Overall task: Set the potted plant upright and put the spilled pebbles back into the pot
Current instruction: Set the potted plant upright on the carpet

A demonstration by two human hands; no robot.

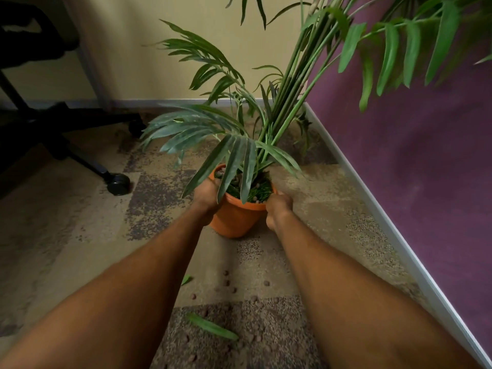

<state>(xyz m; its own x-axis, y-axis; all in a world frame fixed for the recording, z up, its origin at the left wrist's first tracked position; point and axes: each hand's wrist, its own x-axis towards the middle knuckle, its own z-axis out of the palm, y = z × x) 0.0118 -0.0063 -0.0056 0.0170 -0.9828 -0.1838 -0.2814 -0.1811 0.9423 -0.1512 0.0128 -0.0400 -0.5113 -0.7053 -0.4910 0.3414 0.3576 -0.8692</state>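
The left hand [206, 195] wraps around the left side of the orange pot [235, 218], its fingers curled over the rim and partly hidden under drooping leaves, while the right hand [277, 209] clasps the right side of the same rim, fingers closed against the pot's wall. Between them the pot stands on the carpet [66, 222], its base on the floor and its mouth facing up, tipped slightly; inside it lie green moss-like filling and a few brown pebbles. The plant [279, 107] rises from the pot with long green stems leaning up and to the right toward the purple wall [412, 155]. Nearer the person, between the two forearms, spilled pebbles [226, 283] lie scattered on the carpet, well apart from the pot, with a fallen leaf [213, 327] beside them and a smaller one [186, 279] a little farther up. At the left stands a black office chair [40, 115], one castor [118, 184] resting on the carpet.
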